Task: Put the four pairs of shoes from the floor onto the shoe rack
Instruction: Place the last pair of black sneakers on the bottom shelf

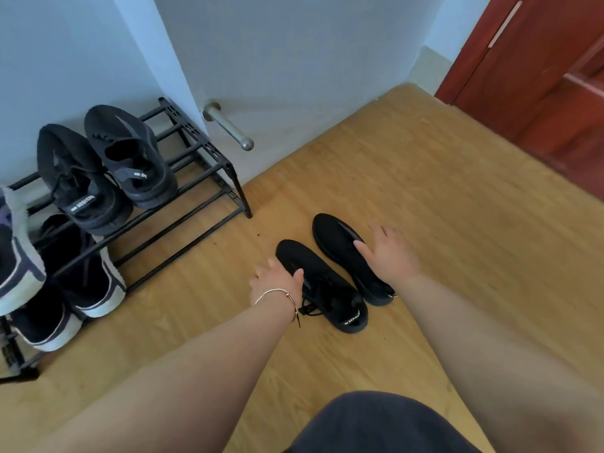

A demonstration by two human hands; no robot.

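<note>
Two black knit shoes lie side by side on the wooden floor, toes pointing away from me. My left hand rests on the left shoe, thumb over its instep, fingers spread. My right hand lies over the right shoe, fingers apart, not clenched. The black metal shoe rack stands against the wall at left. A dark grey pair of sneakers sits on its top tier. A dark pair with white soles sits on the lower tier. A white-and-purple shoe shows at the left edge.
A metal door stopper sticks out from the wall just right of the rack. A red-brown door stands at the far right. My knee in dark cloth fills the bottom. Bare wooden floor lies around the shoes.
</note>
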